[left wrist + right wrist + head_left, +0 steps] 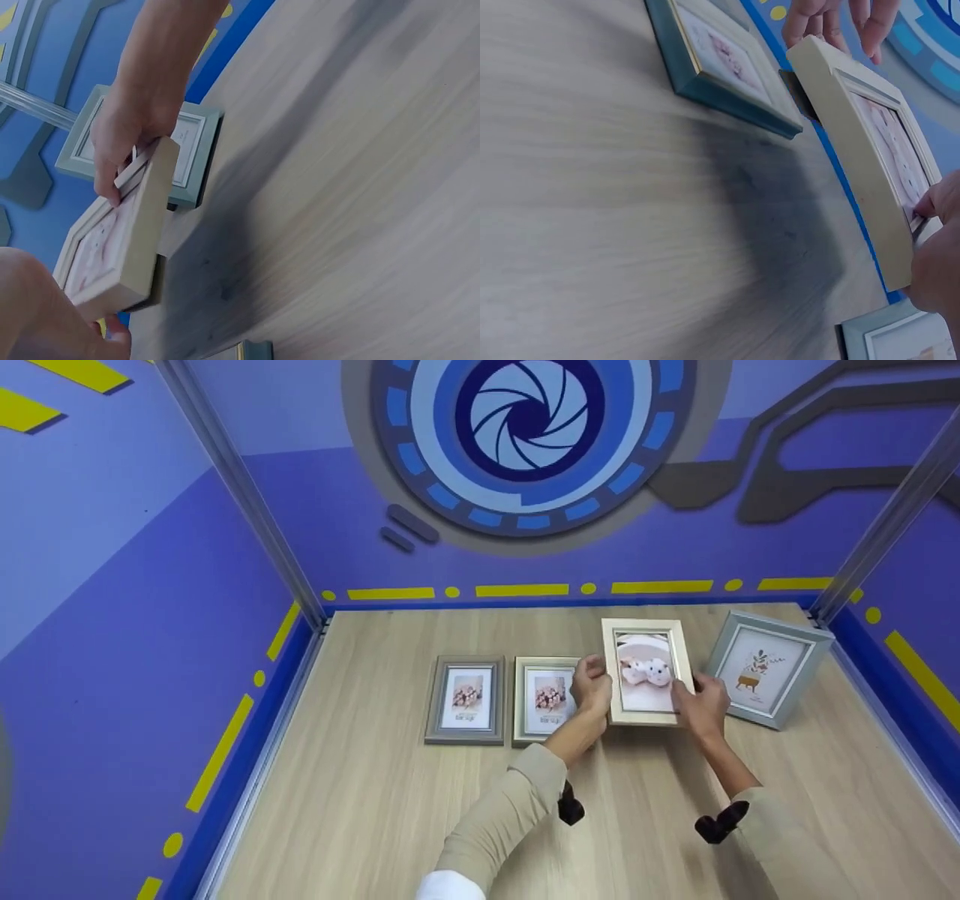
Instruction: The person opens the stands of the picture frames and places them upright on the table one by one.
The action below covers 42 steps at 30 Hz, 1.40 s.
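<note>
A cream picture frame [612, 690] with a photo of two white spotted plush shapes is held up off the table, tilted back; its shadow falls on the wood below. My right hand [703, 706] grips its lower right side, thumb on the front over the picture's edge. At the opposite side, my left hand [592, 688] holds the left edge with bent fingers. A dark stand piece [801, 96] shows behind the cream frame in the right wrist view. Just left is a gold-and-silver picture frame [546, 697], partly hidden by my left hand.
Further left lies a grey-brown picture frame [466, 699] with a flower picture. A grey-green picture frame [771, 669] with a plant drawing stands tilted at the right. The wooden table [360, 810] meets a blue patterned wall [300, 525] at the back and sides.
</note>
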Tool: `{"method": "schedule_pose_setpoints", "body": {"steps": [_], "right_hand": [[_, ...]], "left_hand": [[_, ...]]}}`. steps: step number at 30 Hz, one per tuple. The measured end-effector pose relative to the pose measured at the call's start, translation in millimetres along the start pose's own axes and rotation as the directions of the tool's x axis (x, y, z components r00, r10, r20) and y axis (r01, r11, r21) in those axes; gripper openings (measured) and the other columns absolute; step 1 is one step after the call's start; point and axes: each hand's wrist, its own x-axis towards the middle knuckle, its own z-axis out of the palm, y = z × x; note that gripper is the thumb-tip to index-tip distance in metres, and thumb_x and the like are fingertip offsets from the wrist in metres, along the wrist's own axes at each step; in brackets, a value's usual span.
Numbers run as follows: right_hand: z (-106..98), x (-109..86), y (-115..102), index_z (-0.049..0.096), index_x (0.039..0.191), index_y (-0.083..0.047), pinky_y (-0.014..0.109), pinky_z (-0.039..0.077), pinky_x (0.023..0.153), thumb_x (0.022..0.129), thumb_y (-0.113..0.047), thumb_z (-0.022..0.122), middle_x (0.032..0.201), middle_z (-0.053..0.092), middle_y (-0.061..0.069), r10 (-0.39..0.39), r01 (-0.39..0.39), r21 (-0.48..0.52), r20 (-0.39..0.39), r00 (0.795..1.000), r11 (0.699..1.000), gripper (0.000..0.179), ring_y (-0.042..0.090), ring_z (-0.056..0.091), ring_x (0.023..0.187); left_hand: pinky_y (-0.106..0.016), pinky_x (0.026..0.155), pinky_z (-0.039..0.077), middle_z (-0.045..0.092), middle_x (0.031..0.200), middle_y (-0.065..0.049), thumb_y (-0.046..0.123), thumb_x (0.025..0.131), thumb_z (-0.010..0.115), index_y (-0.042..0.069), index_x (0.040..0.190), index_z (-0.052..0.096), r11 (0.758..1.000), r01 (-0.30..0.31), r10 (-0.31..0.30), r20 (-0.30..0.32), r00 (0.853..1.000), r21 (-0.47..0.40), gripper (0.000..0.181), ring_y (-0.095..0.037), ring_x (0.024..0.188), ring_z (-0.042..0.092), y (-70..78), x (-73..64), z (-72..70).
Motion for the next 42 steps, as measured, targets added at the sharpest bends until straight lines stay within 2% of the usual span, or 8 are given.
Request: {"method": "schedule_pose_setpoints", "body": {"steps": [6,12,20,26,31,35,38,42], "right_hand": [[-3.5,-1.3,-11.3,0.056,0.138,0.009,0.042,0.044,0.101,0.099,-0.017,0.062,0.133,0.053,0.028,0.081,-0.081,0.018,0.005,0.997,0.997,0.048,0.036,0.054,0.122],[-5.5,0.7,-16.8,0.059,0.138,0.005,0.032,0.045,0.098,0.098,-0.022,0.062,0.132,0.056,0.023,0.092,-0.092,0.016,-0.011,0.996,0.996,0.048,0.029,0.055,0.119],[-6.9,-0.6,-15.0,0.066,0.134,-0.004,0.016,0.042,0.082,0.099,-0.035,0.062,0.127,0.068,0.02,0.12,-0.12,-0.002,-0.018,0.993,0.993,0.047,0.01,0.057,0.098],[-4.0,-1.8,-16.1,0.068,0.131,-0.004,0.019,0.041,0.081,0.102,-0.04,0.056,0.12,0.067,0.016,0.142,-0.142,0.0,-0.008,0.99,0.99,0.048,0.008,0.052,0.091],[-0.3,-2.2,-17.1,0.065,0.135,-0.001,0.021,0.042,0.086,0.104,-0.044,0.052,0.13,0.065,0.02,0.194,-0.194,-0.004,0.038,0.98,0.981,0.054,0.015,0.054,0.101],[4.6,-4.0,-15.6,0.056,0.142,0.0,0.035,0.042,0.106,0.106,-0.045,0.045,0.144,0.057,0.024,0.218,-0.223,0.025,0.121,0.968,0.975,0.059,0.027,0.054,0.122],[9.3,-8.3,-12.8,0.043,0.152,0.0,0.042,0.033,0.12,0.109,-0.043,0.038,0.156,0.044,0.024,0.22,-0.242,0.077,0.218,0.951,0.967,0.061,0.031,0.044,0.14],[16.1,-17.0,-7.1,0.035,0.157,-0.001,0.027,0.044,0.107,0.111,-0.04,0.033,0.15,0.05,0.02,0.207,-0.254,0.128,0.297,0.932,0.959,0.061,0.017,0.054,0.125]], "left_hand": [[-0.028,0.084,0.058,0.074,0.099,-0.009,-0.003,0.08,0.068,-0.001,0.109,0.073,0.997,0.003,-0.003,0.001,1.0,-0.076,0.03,-0.015,0.091,0.067,1.2,2.3,-5.6],[-0.023,0.084,0.057,0.074,0.1,-0.011,-0.002,0.079,0.07,-0.004,0.11,0.074,0.993,-0.024,0.037,0.11,0.993,-0.117,0.032,-0.012,0.089,0.066,7.4,2.6,-12.2],[-0.02,0.083,0.056,0.073,0.102,-0.014,-0.005,0.081,0.071,-0.009,0.114,0.069,0.978,-0.061,0.115,0.268,0.957,-0.201,0.033,-0.009,0.088,0.065,15.3,-1.5,-19.6],[-0.015,0.07,0.052,0.073,0.094,-0.01,-0.005,0.078,0.074,-0.007,0.109,0.071,0.965,-0.125,0.188,0.278,0.942,-0.229,0.031,-0.004,0.076,0.061,21.1,-6.6,-21.2],[-0.013,0.066,0.049,0.072,0.091,-0.008,-0.007,0.075,0.076,-0.007,0.107,0.07,0.95,-0.188,0.256,0.281,0.925,-0.249,0.032,-0.002,0.072,0.058,28.9,-11.6,-20.3],[-0.012,0.066,0.049,0.071,0.09,-0.008,-0.006,0.075,0.077,-0.008,0.106,0.068,0.944,-0.26,0.313,0.296,0.902,-0.205,0.032,0.0,0.07,0.056,35.3,-15.6,-20.8],[-0.012,0.067,0.05,0.07,0.09,-0.01,-0.004,0.076,0.078,-0.007,0.107,0.067,0.932,-0.335,0.362,0.328,0.872,-0.139,0.033,0.001,0.069,0.055,38.6,-19.2,-22.1],[-0.017,0.076,0.052,0.067,0.096,-0.009,0.007,0.079,0.082,-0.002,0.109,0.066,0.874,-0.484,0.431,0.395,0.812,0.041,0.035,-0.002,0.079,0.056,41.6,-25.1,-24.8]]}}
